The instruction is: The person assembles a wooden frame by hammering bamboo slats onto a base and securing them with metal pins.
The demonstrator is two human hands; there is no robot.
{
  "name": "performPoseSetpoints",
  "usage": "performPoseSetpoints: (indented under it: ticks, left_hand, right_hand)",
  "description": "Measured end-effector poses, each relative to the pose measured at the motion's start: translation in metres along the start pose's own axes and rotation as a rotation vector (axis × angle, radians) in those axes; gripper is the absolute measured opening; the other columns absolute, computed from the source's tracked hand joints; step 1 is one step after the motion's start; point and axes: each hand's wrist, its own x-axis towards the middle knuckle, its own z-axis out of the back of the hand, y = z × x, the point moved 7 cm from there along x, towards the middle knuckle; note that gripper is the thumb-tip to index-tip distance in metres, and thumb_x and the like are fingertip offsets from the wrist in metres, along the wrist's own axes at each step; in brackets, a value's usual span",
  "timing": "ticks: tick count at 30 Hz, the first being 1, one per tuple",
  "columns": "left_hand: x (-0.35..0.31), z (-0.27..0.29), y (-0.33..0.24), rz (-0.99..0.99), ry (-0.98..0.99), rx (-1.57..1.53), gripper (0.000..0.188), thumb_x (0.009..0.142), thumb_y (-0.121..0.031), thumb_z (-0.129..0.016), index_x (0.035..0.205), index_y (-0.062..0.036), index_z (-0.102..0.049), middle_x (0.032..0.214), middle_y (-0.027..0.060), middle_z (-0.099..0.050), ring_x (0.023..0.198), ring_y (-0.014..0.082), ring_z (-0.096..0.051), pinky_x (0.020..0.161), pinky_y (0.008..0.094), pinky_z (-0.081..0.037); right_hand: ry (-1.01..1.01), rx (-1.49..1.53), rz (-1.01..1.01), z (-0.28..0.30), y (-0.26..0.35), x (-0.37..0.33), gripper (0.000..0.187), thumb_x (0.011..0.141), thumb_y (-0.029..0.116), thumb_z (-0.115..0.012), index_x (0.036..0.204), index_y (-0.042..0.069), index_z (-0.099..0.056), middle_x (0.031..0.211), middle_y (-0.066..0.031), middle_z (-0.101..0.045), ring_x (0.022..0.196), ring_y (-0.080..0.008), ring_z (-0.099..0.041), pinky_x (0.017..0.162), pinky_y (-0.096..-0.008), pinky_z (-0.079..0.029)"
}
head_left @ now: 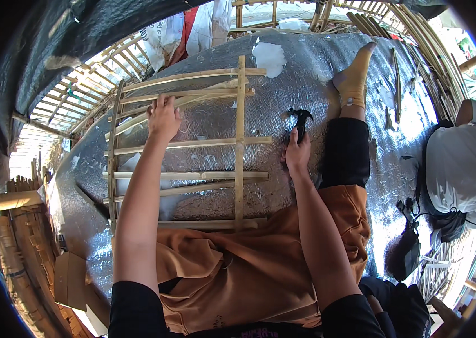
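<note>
A frame of split bamboo (pixel 240 160) lies flat before me, with several cross slats between two upright strips. My left hand (pixel 163 121) is at its upper part, fingers bent over a bamboo slat (pixel 198 98) and closed on it. A second slat slants there, so the two lie close together. My right hand (pixel 298 153) grips a small black claw hammer (pixel 301 119) by its handle, head up. The hammer is held to the right of the frame, apart from it. Part of the frame's lower edge is hidden by my brown clothing.
Silver foil sheeting (pixel 283 90) covers the floor. My right leg stretches out, ending in a yellow sock (pixel 352 79). A person in a grey shirt (pixel 458 163) sits at the right. A cardboard box (pixel 70 281) stands at the lower left. Bamboo slat walls surround the space.
</note>
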Motion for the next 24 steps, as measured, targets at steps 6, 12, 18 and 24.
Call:
performPoseSetpoints:
  ticks: [6, 12, 18, 24]
  left_hand:
    - [0.000, 0.004, 0.007, -0.059, -0.028, -0.135, 0.045, 0.087, -0.014, -0.070, 0.130, -0.0125, -0.058, 0.129, 0.0101, -0.055, 0.119, 0.0344, -0.057, 0.100, 0.0499, -0.047]
    - [0.001, 0.008, 0.000, -0.112, -0.020, -0.156, 0.046, 0.086, -0.010, -0.071, 0.129, -0.0114, -0.058, 0.127, 0.0105, -0.055, 0.119, 0.0350, -0.056, 0.100, 0.0486, -0.047]
    - [0.016, 0.004, -0.004, -0.082, 0.103, -0.039, 0.046, 0.085, -0.010, -0.071, 0.128, -0.0126, -0.056, 0.127, 0.0099, -0.052, 0.126, 0.0330, -0.051, 0.103, 0.0560, -0.045]
    - [0.016, 0.005, -0.001, -0.096, 0.170, 0.002, 0.038, 0.087, -0.011, -0.071, 0.122, -0.0132, -0.057, 0.127, 0.0112, -0.052, 0.127, 0.0328, -0.051, 0.103, 0.0645, -0.043]
  right_hand:
    - [-0.001, -0.012, 0.011, 0.000, 0.001, 0.001, 0.030, 0.106, 0.032, -0.052, 0.101, 0.002, -0.049, 0.056, -0.0047, -0.051, 0.040, -0.0145, -0.051, 0.036, -0.0331, -0.040]
    - [0.000, -0.006, -0.004, 0.002, 0.001, 0.002, 0.030, 0.106, 0.032, -0.052, 0.102, 0.003, -0.049, 0.056, -0.0045, -0.051, 0.040, -0.0146, -0.051, 0.037, -0.0335, -0.040]
    - [-0.014, -0.009, 0.016, 0.004, -0.004, 0.007, 0.031, 0.106, 0.033, -0.053, 0.101, 0.003, -0.049, 0.056, -0.0040, -0.050, 0.040, -0.0145, -0.051, 0.037, -0.0333, -0.041]
    - [-0.020, -0.012, -0.022, 0.002, 0.001, 0.002, 0.030, 0.106, 0.032, -0.053, 0.101, 0.003, -0.049, 0.057, -0.0044, -0.051, 0.040, -0.0145, -0.051, 0.037, -0.0333, -0.041]
